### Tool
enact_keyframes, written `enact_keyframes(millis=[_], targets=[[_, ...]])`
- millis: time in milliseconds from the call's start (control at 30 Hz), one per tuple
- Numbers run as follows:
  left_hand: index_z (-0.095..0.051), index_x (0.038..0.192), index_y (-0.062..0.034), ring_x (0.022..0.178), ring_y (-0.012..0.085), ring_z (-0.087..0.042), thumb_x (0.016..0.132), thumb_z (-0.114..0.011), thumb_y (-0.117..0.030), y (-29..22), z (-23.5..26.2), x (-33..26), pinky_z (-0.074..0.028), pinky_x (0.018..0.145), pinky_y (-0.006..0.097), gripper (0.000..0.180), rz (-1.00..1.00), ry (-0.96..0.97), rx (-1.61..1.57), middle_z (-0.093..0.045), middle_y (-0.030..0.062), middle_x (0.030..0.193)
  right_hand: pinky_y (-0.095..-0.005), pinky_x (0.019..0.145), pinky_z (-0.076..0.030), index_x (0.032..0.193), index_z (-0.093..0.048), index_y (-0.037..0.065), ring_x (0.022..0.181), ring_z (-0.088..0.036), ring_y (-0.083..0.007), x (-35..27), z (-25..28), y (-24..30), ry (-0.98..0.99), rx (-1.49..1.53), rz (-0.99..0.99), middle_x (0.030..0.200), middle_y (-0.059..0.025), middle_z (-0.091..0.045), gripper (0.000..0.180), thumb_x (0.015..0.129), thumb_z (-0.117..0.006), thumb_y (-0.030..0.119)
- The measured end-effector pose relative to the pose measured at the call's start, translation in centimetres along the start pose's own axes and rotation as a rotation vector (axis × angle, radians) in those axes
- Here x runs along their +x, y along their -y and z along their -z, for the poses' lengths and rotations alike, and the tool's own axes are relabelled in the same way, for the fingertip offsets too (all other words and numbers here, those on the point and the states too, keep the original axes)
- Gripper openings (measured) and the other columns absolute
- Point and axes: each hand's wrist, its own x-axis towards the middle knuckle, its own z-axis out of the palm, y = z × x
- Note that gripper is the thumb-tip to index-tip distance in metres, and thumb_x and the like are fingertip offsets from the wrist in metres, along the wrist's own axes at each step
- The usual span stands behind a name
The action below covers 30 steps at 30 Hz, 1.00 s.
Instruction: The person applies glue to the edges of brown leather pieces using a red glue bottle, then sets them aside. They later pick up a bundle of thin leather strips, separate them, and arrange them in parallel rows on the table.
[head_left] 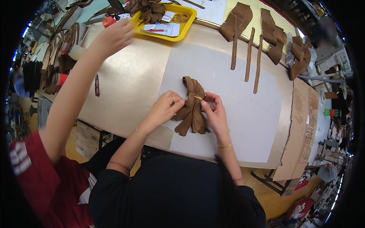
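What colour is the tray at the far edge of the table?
Bright yellow tray, seen best in the head view.

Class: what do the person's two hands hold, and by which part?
Both hands, left hand and right hand, hold the bundle of brown strips at its banded middle.

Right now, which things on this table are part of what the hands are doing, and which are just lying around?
In hand:
left hand
right hand
bundle of brown strips
band around it
white sheet

Lying about:
yellow tray
three loose brown strips
brown leather pieces
a co-worker's arm
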Motion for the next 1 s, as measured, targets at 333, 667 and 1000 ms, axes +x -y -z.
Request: enact_keyframes(millis=[333,667,1000], targets=[[-0.060,0.108,0.0027,0.092,0.0088,-0.057,0.095,-0.063,-0.019,-0.4,-1.1,1.6,-0.047,0.084,0.025,0.026,0.192,-0.084,-0.622,-0.064,0.0047,0.099,-0.0282,0.085,-0.051,0.130,-0.044,0.002,0.104,-0.058,-0.0174,0.2,-1.6,0.3,0.059,-0.082,0.185,0.119,-0.0105,-0.052,0.048,0.086,-0.064,0.001],[-0.068,0.093,0.0004,0.077,0.0141,-0.064,0.084,-0.071,-0.009,-1.9,-3.5,1.3,-0.051,0.065,0.028,0.013,-0.052,-0.248,-0.201,-0.069,0.0099,0.088,-0.0277,0.079,-0.052,0.124,-0.049,0.004,0.098,-0.058,-0.0176,-0.1,-1.1,1.6,-0.082,-0.223,0.286,0.127,-0.0118,-0.040,0.040,0.088,-0.066,0.005],[-0.069,0.091,-0.0003,0.093,0.0278,-0.060,0.083,-0.071,-0.007,-1.8,-6.1,0.3,-0.051,0.078,0.035,0.011,-0.354,-0.272,0.019,-0.058,0.0138,0.107,-0.0312,0.078,-0.056,0.103,-0.058,-0.001,0.094,-0.064,-0.0234,-0.8,-0.4,1.1,-0.149,-0.421,0.423,0.132,-0.0145,-0.041,0.014,0.090,-0.061,0.001]])
